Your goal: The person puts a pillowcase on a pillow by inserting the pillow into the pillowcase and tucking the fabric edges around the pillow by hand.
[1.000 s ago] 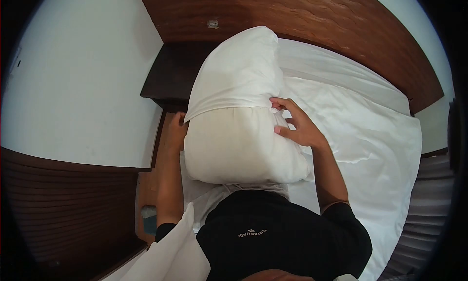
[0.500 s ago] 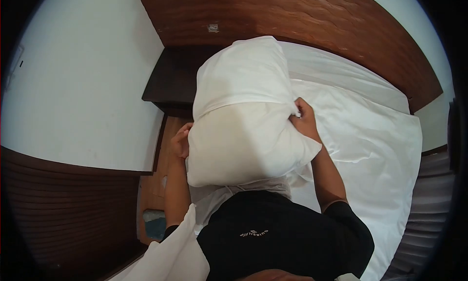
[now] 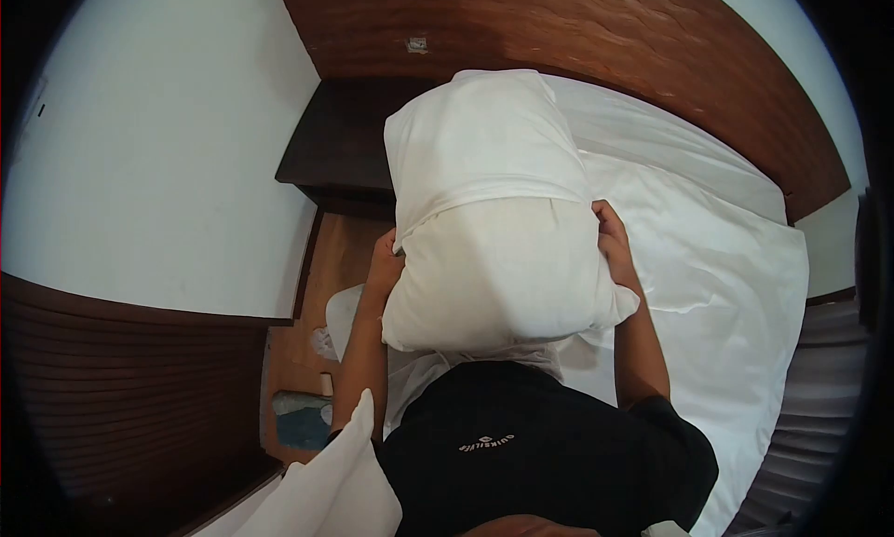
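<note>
In front of my chest is a cream pillow (image 3: 498,271), its far half inside a white pillowcase (image 3: 484,146). The case's open edge runs across the middle of the pillow. My left hand (image 3: 386,262) grips the case at the left end of that edge, its fingers partly hidden behind the fabric. On the opposite side, my right hand (image 3: 610,234) is closed on the case's right edge, with a pillow corner sticking out below it over the forearm.
A bed with a white sheet (image 3: 717,276) spreads to the right, below a wooden headboard (image 3: 596,34). A dark bedside table (image 3: 335,146) stands at the back left. Cloth items (image 3: 303,421) lie on the wooden floor. White fabric (image 3: 326,481) hangs near my left arm.
Both hands and the pillow have shifted slightly right. My right hand has moved outward, and the pillowcase opening now looks straighter and wider across the pillow.
</note>
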Action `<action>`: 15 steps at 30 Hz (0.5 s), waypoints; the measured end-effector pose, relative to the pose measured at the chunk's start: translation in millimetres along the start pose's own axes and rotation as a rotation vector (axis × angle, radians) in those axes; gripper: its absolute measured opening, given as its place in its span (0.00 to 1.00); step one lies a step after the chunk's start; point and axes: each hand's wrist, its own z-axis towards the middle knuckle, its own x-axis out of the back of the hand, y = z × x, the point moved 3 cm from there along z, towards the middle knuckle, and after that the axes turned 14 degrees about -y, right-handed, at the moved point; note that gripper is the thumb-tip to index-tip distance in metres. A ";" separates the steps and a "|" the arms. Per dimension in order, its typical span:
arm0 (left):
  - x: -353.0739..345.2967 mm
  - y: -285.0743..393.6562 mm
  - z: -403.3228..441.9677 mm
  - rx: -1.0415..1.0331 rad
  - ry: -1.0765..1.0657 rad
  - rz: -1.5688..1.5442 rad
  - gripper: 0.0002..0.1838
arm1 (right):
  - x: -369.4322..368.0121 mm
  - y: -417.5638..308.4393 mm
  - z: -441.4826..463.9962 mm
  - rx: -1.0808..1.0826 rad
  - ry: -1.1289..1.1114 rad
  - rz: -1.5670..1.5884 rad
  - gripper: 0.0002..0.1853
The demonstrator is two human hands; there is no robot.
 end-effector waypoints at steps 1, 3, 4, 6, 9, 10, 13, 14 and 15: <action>4.1 -1.5 3.3 -0.007 0.078 0.062 0.15 | -2.2 -14.3 -1.2 -0.002 -0.030 0.046 0.21; 11.2 -3.7 11.2 -0.010 0.231 0.184 0.11 | -6.4 -29.5 -7.1 -0.015 -0.084 0.143 0.24; 4.7 15.1 17.8 -0.131 0.369 0.169 0.06 | -10.4 -29.0 -6.5 -0.012 -0.046 0.097 0.24; 7.6 40.2 29.6 -0.226 0.511 -0.002 0.10 | -6.7 -17.1 3.1 -0.030 -0.126 -0.051 0.23; 12.3 113.6 38.8 -0.352 0.579 -0.199 0.18 | -12.5 -6.9 29.3 0.048 -0.053 -0.247 0.16; 2.0 145.4 41.5 -0.335 0.569 -0.245 0.19 | -22.1 -10.7 37.6 0.087 0.031 -0.259 0.15; 2.9 160.3 44.0 -0.322 0.333 -0.264 0.12 | -21.3 -17.5 51.1 0.168 0.285 -0.332 0.16; 3.6 156.1 46.1 -0.252 0.297 -0.181 0.09 | -9.7 -5.4 51.8 0.179 0.356 -0.348 0.16; 4.8 148.1 47.2 -0.180 0.260 -0.096 0.06 | 1.6 6.6 50.6 0.186 0.428 -0.363 0.17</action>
